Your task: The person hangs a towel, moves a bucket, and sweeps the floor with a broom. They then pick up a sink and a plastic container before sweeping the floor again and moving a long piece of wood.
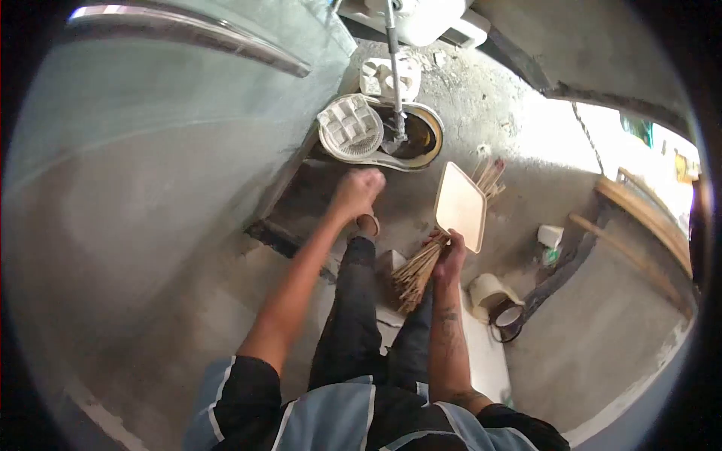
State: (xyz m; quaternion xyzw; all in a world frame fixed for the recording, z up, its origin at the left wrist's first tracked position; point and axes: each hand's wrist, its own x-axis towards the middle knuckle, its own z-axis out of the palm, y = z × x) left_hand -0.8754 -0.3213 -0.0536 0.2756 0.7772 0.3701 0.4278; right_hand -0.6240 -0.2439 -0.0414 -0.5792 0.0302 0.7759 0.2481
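My right hand (pixel 451 257) is wrapped round a bundle of thin sticks (pixel 415 276) and the lower corner of a cream tray (pixel 460 207). The sticks fan out at the lower left, and more stick ends (pixel 492 179) show behind the tray's upper right side. My left hand (pixel 361 189) is closed, with fingers curled and slightly blurred; I cannot see whether it holds anything. Just beyond it, a round white ribbed basket (pixel 331 149) bears a pale moulded pulp piece (pixel 353 124). Beside that lies an oval basin (pixel 438 135) with dark contents.
A metal rod (pixel 395 71) stands down into the basin. Behind it is another white moulded piece (pixel 406 71). A pale pot (pixel 487 292) and a dark-rimmed cup (pixel 509 314) stand at right, near a wooden stick (pixel 632 259). A glass panel (pixel 188 90) with a metal bar rises at left.
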